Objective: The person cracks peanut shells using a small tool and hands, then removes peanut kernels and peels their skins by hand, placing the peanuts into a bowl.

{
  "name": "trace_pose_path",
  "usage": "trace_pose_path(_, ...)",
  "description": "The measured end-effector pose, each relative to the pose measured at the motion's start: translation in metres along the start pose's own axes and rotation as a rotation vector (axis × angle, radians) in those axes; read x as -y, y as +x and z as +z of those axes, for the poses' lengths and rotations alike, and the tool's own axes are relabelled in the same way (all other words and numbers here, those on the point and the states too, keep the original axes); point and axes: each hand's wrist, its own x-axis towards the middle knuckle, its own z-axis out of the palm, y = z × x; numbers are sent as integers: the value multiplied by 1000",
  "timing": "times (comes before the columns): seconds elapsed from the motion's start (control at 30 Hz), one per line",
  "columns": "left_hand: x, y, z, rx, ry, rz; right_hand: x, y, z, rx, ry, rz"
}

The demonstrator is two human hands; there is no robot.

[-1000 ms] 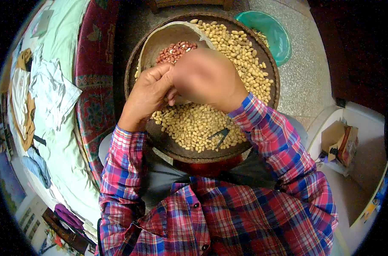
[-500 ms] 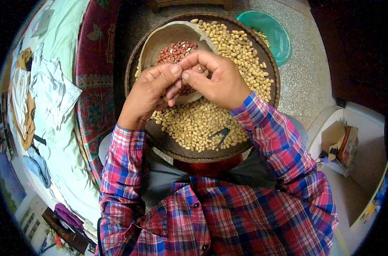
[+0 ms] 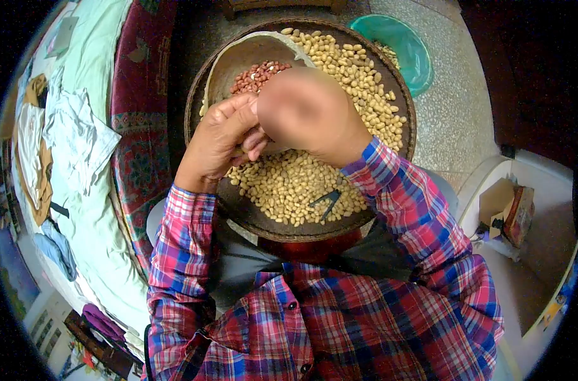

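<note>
My left hand (image 3: 224, 134) is closed, fingers curled above the near edge of a bowl; what it holds, if anything, is too small to name. Against it is my right hand (image 3: 314, 117), whose fingers are smeared by a blur. Red shelled peanuts (image 3: 256, 76) lie in the pale bowl (image 3: 228, 62), partly hidden behind my hands. The bowl rests on a round dark woven tray (image 3: 408, 136). Unshelled peanuts (image 3: 282, 187) cover much of the tray, and a black V-shaped tool (image 3: 327, 202) lies on them near the front.
A green basin (image 3: 414, 60) with shells inside stands on the floor beyond the tray's right side. To the left is a bed with pale green cloth (image 3: 101, 209) and clothes (image 3: 79, 136). At the right, a white cabinet (image 3: 540, 209) holds a cardboard box (image 3: 495, 200).
The fingers of my right hand, visible half a second ago with thumb and forefinger near my left fingertips, are now blurred. Both hands remain together over the bowl.
</note>
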Motion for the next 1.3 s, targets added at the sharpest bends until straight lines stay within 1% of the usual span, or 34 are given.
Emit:
trace_pose_path(0.03,0,0,0,-1,0,0,2,-1,1,20,112,111)
trace_pose_path(0.07,0,-1,-1,21,-23,-10,2,-2,1,20,113,111)
trace_pose_path(0.13,-1,-1,0,46,-44,-22,3,-5,2,47,363,326)
trace_pose_path(0.2,-3,-3,1,97,-152,11,1,-5,2,28,396,351)
trace_pose_path(0.33,-3,0,0,67,-106,20,-5,-2,1,-46,528,454)
trace_pose_path(0.37,-3,2,0,19,-79,22,-6,-1,1,-42,526,452)
trace_pose_path(0.4,-3,3,0,-30,-51,22,-8,-2,1,-64,347,404)
trace_pose_path(0.43,-3,3,-1,-33,-51,23,-9,-2,1,-88,167,354)
trace_pose_path(0.47,-3,4,-3,-81,11,27,-9,-1,1,-88,167,354)
trace_pose_path(0.5,-3,4,-3,-127,72,31,-8,0,0,-70,298,447)
trace_pose_path(0.53,-3,4,-1,-125,72,31,-7,0,-1,-52,429,539)
trace_pose_path(0.57,-4,2,3,-164,242,179,-6,-1,-1,-54,428,540)
trace_pose_path(0.6,-3,1,7,-202,412,327,-3,-3,-2,-41,591,646)
trace_pose_path(0.63,-1,2,8,-201,413,326,-1,-5,-2,-27,756,749)
trace_pose_path(0.67,5,4,8,-130,544,440,3,-6,1,-27,755,750)
trace_pose_path(0.7,9,6,8,-57,673,554,8,-6,6,-57,847,802)
trace_pose_path(0.73,11,8,11,-18,679,569,10,-6,8,-85,938,855)
trace_pose_path(0.77,9,6,12,-19,678,568,10,-6,9,-84,939,856)
trace_pose_path(0.83,-3,1,18,-66,237,181,8,-5,9,-215,1014,946)
trace_pose_path(0.87,2,4,11,-24,128,171,2,-7,7,-189,1004,904)
trace_pose_path(0.9,0,5,11,-25,128,172,1,-7,4,-188,1004,903)
trace_pose_path(0.97,-4,6,10,11,-126,63,2,-6,1,-90,789,735)
trace_pose_path(1.0,-1,8,11,-21,-112,64,5,-5,0,-73,708,691)
trace_pose_path(1.03,-2,7,12,-22,-112,64,-1,-5,4,-72,709,690)
trace_pose_path(1.1,-5,5,15,-30,-134,48,-10,-5,15,-38,388,176)
trace_pose_path(1.13,-4,6,18,-30,-134,47,-6,-4,13,-38,388,177)
trace_pose_path(1.2,-2,8,22,-127,-68,94,7,-4,9,116,249,112)
trace_pose_path(1.23,-1,8,21,-128,-69,95,7,-6,10,118,249,112)
trace_pose_path(1.3,2,6,16,-77,-29,43,7,-9,13,83,183,419)
